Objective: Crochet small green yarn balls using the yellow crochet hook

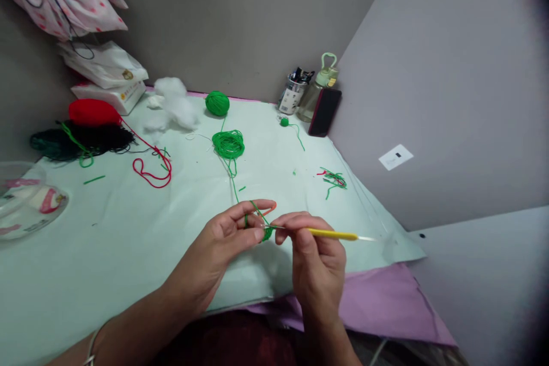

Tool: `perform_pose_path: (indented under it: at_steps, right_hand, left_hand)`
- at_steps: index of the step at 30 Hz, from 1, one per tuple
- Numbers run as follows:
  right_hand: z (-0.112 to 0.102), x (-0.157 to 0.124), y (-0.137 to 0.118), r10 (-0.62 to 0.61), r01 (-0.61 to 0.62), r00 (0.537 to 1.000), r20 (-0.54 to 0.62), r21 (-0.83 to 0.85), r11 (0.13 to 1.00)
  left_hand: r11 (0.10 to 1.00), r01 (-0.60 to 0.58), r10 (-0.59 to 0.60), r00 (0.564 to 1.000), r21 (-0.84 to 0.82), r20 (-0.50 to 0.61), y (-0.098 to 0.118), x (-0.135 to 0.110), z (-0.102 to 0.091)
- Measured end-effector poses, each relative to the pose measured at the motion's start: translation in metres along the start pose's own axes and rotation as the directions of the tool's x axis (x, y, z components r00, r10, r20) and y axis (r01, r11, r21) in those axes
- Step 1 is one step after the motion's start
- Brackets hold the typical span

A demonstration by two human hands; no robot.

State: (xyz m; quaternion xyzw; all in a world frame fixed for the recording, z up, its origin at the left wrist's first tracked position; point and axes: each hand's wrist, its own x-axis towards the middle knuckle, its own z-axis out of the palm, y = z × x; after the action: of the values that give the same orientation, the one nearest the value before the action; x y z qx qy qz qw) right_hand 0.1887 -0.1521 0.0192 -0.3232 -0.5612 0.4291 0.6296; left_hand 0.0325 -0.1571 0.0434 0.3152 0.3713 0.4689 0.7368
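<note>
My left hand [231,234] pinches a small green crocheted piece [266,234] between thumb and fingers, with green yarn looped round its fingers. A small orange item [269,209] shows by the left index fingertip; its kind is hard to make out. Gripped in my right hand [317,251] is a crochet hook [332,234] with a yellow handle, its metal shaft reaching to the green piece. The working yarn runs up the table to a loose green coil [229,144] and a green yarn ball [217,103] behind it.
Red yarn [94,112], dark yarn [98,137] and white stuffing [175,104] lie at the left and back. Yarn scraps [334,178] sit to the right. A phone [325,112] leans on a bottle [309,102] beside a pen holder [291,96]. A plastic container [30,211] stands left.
</note>
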Motion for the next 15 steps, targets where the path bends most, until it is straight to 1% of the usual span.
perform_pose_path:
  at_steps: [2, 3, 4, 5, 6, 7, 9, 10, 11, 12, 13, 15]
  right_hand:
    - [-0.002, -0.001, -0.001, 0.034, -0.034, 0.999, 0.012, 0.035, 0.999]
    - [-0.003, -0.002, -0.002, 0.029, -0.029, 0.999, 0.019, -0.001, 1.0]
    - [-0.004, -0.003, -0.003, 0.0, 0.001, 1.0, 0.024, -0.07, 0.998]
    - [-0.005, -0.004, -0.004, -0.052, 0.057, 0.998, 0.037, -0.161, 0.985]
    - [-0.005, -0.005, -0.005, -0.118, 0.133, 0.99, 0.07, -0.274, 0.952]
    - [-0.005, -0.007, -0.005, -0.192, 0.227, 0.973, 0.128, -0.393, 0.891]
    - [-0.006, -0.01, -0.005, -0.32, 0.423, 0.906, 0.277, -0.58, 0.697]
    - [-0.006, -0.01, -0.004, -0.357, 0.487, 0.873, 0.332, -0.633, 0.602]
    - [-0.005, -0.011, -0.004, -0.375, 0.512, 0.857, 0.353, -0.66, 0.55]
    - [-0.005, -0.011, -0.004, -0.389, 0.504, 0.861, 0.328, -0.66, 0.558]
    - [-0.004, -0.011, -0.004, -0.393, 0.465, 0.881, 0.263, -0.629, 0.622]
    - [-0.003, -0.009, -0.005, -0.34, 0.342, 0.936, 0.096, -0.482, 0.807]
  left_hand:
    - [1.0, 0.005, -0.005, 1.0, 0.005, 0.003, 0.003, 0.0, -0.001]
    - [1.0, -0.005, 0.005, 1.0, 0.013, -0.008, 0.003, 0.001, -0.002]
    - [0.999, -0.023, 0.024, 0.999, 0.024, -0.023, 0.004, 0.001, -0.002]
    - [0.998, -0.044, 0.046, 0.998, 0.035, -0.042, 0.004, 0.001, -0.002]
    - [0.997, -0.062, 0.065, 0.996, 0.04, -0.059, 0.003, 0.001, -0.001]
    - [0.997, -0.071, 0.073, 0.995, 0.032, -0.07, 0.002, 0.001, -0.001]
    - [0.999, -0.043, 0.041, 0.997, -0.03, -0.062, 0.001, 0.001, 0.001]
    - [0.997, -0.005, 0.001, 0.999, -0.077, -0.044, 0.001, 0.0, 0.001]
    - [0.992, 0.038, -0.041, 0.999, -0.123, -0.019, 0.001, 0.0, 0.001]
    - [0.984, 0.077, -0.077, 0.997, -0.16, 0.005, 0.001, 0.0, 0.0]
    - [0.978, 0.103, -0.1, 0.995, -0.184, 0.024, 0.002, 0.0, -0.001]
    - [0.975, 0.104, -0.099, 0.995, -0.195, 0.034, 0.004, 0.0, -0.002]
